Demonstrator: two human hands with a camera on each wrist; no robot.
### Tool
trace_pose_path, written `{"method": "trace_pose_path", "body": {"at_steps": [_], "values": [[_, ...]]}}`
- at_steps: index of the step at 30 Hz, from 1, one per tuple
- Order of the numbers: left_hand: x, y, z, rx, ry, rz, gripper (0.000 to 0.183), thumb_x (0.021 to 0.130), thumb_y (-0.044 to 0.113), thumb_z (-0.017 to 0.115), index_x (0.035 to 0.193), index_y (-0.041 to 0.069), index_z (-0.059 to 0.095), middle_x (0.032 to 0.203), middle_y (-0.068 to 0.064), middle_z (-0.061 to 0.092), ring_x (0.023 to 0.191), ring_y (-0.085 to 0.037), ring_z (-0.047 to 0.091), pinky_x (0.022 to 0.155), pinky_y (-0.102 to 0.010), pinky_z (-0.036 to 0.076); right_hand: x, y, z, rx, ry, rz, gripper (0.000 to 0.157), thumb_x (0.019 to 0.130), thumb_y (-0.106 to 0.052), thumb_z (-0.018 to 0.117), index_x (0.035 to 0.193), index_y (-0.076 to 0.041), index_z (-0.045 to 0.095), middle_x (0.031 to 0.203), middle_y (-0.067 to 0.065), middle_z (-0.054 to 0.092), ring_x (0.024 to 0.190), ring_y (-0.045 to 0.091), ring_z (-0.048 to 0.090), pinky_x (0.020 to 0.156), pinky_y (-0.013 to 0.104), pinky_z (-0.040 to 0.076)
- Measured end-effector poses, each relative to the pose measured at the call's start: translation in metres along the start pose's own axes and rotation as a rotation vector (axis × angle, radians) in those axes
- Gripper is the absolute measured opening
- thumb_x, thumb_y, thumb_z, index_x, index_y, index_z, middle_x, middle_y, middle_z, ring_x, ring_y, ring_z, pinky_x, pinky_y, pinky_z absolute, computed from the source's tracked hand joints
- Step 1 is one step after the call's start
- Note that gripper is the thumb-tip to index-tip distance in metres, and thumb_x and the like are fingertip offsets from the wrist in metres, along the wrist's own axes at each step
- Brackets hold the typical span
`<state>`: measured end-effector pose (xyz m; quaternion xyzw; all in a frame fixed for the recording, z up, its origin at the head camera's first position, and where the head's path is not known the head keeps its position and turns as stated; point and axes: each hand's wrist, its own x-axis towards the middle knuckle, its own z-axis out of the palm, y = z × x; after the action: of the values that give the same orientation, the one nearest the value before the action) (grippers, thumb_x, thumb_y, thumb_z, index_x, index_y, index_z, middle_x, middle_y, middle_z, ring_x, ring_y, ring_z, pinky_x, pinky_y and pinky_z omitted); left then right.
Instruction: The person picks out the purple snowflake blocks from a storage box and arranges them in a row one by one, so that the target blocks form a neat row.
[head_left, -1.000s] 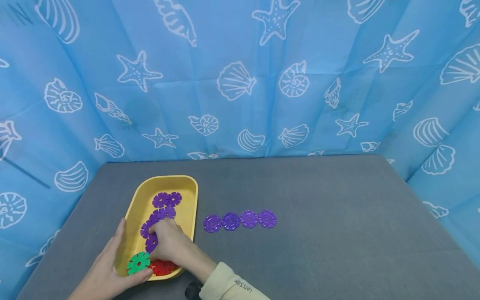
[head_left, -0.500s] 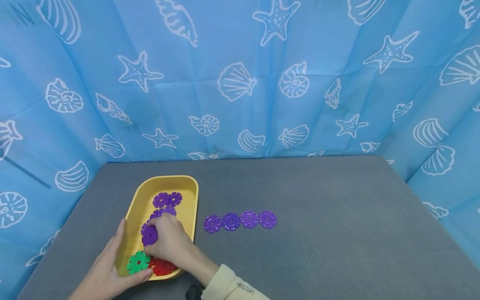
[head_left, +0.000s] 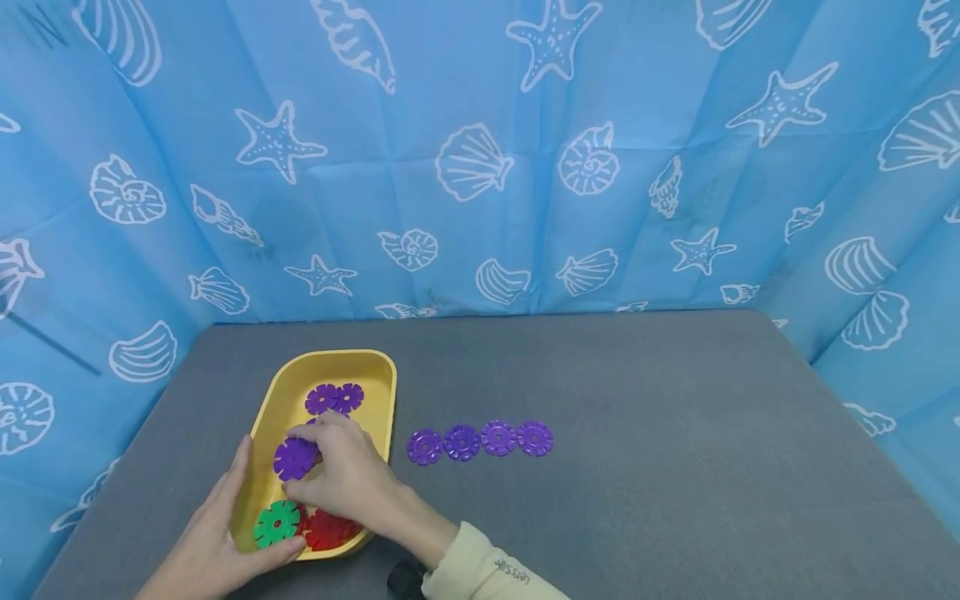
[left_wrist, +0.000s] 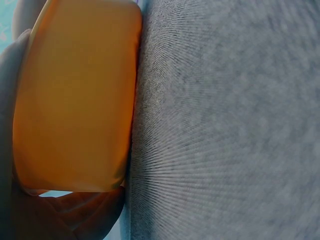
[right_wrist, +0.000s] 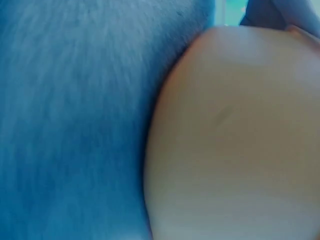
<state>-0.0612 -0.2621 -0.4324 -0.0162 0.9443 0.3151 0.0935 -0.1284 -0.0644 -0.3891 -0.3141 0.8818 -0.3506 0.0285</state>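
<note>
A yellow plastic tray point(head_left: 378, 400) stands at the left of the table. My left hand point(head_left: 213, 537) holds its near left corner, fingers along the outer side and thumb at the near rim. The left wrist view shows the tray's wall between fingers and thumb. Over the tray, my right hand point(head_left: 348, 471) holds a purple notched snowflake disc point(head_left: 295, 458) between thumb and fingers; how many discs it holds cannot be told. More purple discs point(head_left: 321, 399) lie farther back inside. Near the front are a green disc point(head_left: 277, 524) and red discs point(head_left: 328, 531), partly overlapped.
A row of several purple discs point(head_left: 480, 441) lies on the grey table point(head_left: 675, 467), right of the tray. Behind the table hangs a blue curtain point(head_left: 480, 100) with white shell and starfish prints.
My right hand has drawn the purple disc up from the other purple discs and slightly to the left. The left hand and the row on the table have stayed put.
</note>
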Motion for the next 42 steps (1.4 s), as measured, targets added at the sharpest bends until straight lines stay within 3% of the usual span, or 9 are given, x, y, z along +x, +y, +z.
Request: {"method": "trace_pose_path", "body": {"at_steps": [8,16,22,29,42], "values": [[0.000,0.004,-0.002,0.006,-0.030,-0.050,0.135,0.082,0.054,0.080,0.161,0.012,-0.022,0.154,-0.032,0.025,0.125,-0.048,0.045,0.086,-0.055,0.060,-0.009,0.017,-0.027,0.045,-0.025,-0.009,0.055,0.081,-0.026,0.087,0.133,-0.016,0.070,0.097,-0.007,0.062,0.079,-0.002,0.046,0.066,0.008,0.042],[0.002,0.007,-0.003,0.007,-0.063,-0.098,0.137,0.081,0.057,0.079,0.160,0.013,-0.025,0.154,-0.033,0.023,0.126,-0.048,0.043,0.088,-0.054,0.060,-0.022,0.031,-0.053,0.128,-0.055,0.016,0.056,0.083,-0.024,0.085,0.135,-0.015,0.068,0.099,-0.004,0.062,0.083,0.005,0.052,0.063,0.011,0.046],[0.003,0.008,-0.004,0.015,-0.083,-0.129,0.138,0.081,0.060,0.077,0.159,0.014,-0.028,0.158,-0.034,0.017,0.129,-0.050,0.039,0.093,-0.058,0.058,-0.035,0.039,-0.068,0.099,-0.042,-0.005,0.055,0.084,-0.026,0.085,0.135,-0.016,0.068,0.104,-0.003,0.065,0.088,0.007,0.056,0.070,0.011,0.047],[0.004,0.009,-0.004,0.017,-0.091,-0.146,0.140,0.080,0.062,0.077,0.158,0.014,-0.028,0.160,-0.034,0.014,0.131,-0.050,0.036,0.094,-0.058,0.058,-0.052,0.053,-0.083,0.111,-0.052,0.075,0.054,0.084,-0.027,0.085,0.135,-0.018,0.068,0.104,-0.003,0.064,0.092,0.010,0.055,0.076,0.015,0.050],[0.004,0.007,-0.005,0.003,-0.106,-0.151,0.141,0.078,0.062,0.078,0.159,0.015,-0.028,0.158,-0.032,0.016,0.131,-0.050,0.035,0.094,-0.058,0.058,-0.087,0.098,-0.112,0.042,0.063,0.064,0.050,0.080,-0.017,0.087,0.126,-0.009,0.072,0.097,-0.001,0.065,0.087,0.010,0.058,0.075,0.030,0.057]]}}
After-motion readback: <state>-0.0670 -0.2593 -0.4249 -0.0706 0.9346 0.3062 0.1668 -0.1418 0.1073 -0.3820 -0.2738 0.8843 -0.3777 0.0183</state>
